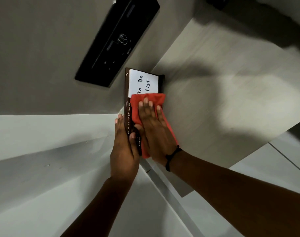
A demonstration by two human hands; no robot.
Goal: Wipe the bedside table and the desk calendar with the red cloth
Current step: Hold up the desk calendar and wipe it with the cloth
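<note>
1. The right hand point(152, 132) lies flat and open, fingers spread, pressing the red cloth point(146, 103) against the face of the desk calendar point(128, 106) near the middle of the frame.
2. The left hand point(124, 142) is wrapped around the calendar's lower left edge, thumb on the front and fingers behind, bracing it.
3. The cloth looks soft and limp. It bunches under the palm and trails toward the wrist, so flat palm pressure probably suits it better than a pinch.
4. The calendar appears light and stiff, a dark board with month tabs and a white "To Do List" pad point(143, 83) above the cloth. It would likely tip or slide if wiped unbraced, so the edge is the sensible place to hold it.
5. It stands on the pale bench point(214, 100), close to the wall, below a black panel point(118, 40) at upper left.
</note>
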